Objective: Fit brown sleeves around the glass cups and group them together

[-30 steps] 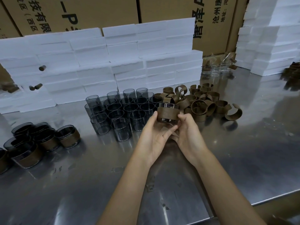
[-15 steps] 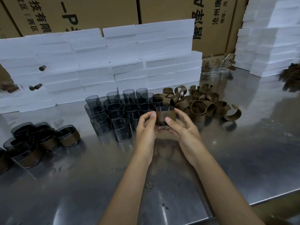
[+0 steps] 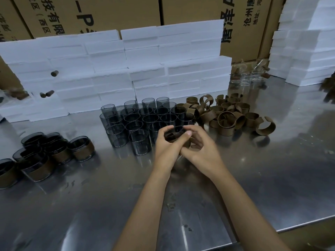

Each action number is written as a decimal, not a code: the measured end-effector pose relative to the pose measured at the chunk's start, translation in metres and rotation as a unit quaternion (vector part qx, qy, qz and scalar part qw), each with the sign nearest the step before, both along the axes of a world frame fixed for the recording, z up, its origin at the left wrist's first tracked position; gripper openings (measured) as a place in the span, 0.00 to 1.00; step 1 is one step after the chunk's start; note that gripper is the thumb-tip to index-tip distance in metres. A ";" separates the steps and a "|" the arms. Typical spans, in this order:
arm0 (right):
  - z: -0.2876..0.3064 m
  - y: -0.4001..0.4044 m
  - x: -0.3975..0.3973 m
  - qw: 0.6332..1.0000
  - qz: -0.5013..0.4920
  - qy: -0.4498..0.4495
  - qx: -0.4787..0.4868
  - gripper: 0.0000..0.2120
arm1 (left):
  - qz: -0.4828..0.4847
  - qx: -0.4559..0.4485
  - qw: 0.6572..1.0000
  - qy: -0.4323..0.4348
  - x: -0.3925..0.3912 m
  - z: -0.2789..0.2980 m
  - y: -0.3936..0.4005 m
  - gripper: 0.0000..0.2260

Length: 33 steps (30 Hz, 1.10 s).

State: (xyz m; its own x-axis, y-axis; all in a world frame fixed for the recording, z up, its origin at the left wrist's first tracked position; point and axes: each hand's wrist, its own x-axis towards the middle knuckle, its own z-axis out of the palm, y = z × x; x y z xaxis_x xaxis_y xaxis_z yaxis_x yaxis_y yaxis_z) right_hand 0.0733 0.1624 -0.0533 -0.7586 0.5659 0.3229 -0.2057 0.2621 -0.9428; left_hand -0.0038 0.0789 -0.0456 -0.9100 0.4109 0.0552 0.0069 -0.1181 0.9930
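Both hands hold one smoky glass cup with a brown sleeve above the steel table, in front of the bare cups. My left hand grips its left side with curled fingers. My right hand grips the right side, thumb on the rim. The cup is tilted, its mouth toward me. A cluster of bare dark glass cups stands just behind. A heap of loose brown sleeves lies to the right. Several sleeved cups are grouped at the far left.
White foam blocks are stacked behind the cups, with more at the right. Cardboard boxes stand at the back. A few clear glasses sit far back right. The steel table ends at a front right edge.
The hands have drawn the sleeved cup slightly lower and closer, tilting it so its mouth faces me. Both hands have wrapped more tightly round it.
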 end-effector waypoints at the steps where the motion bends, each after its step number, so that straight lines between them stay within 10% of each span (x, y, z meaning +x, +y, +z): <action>1: 0.000 0.000 0.000 1.000 0.000 0.005 -0.011 0.19 | 0.010 -0.005 1.000 0.004 -0.001 0.000 -0.002 0.23; 14: -0.009 0.019 -0.004 0.984 -0.116 -0.013 -0.133 0.09 | 0.194 -0.109 0.929 0.295 0.009 0.035 -0.037 0.29; 24: -0.008 0.018 -0.003 0.986 -0.120 -0.027 -0.110 0.12 | 0.255 -0.341 0.894 0.138 -0.050 0.021 -0.140 0.32; 33: -0.008 0.019 -0.003 0.985 -0.125 -0.038 -0.109 0.14 | 0.276 -0.455 0.814 0.231 -0.084 0.012 -0.150 0.21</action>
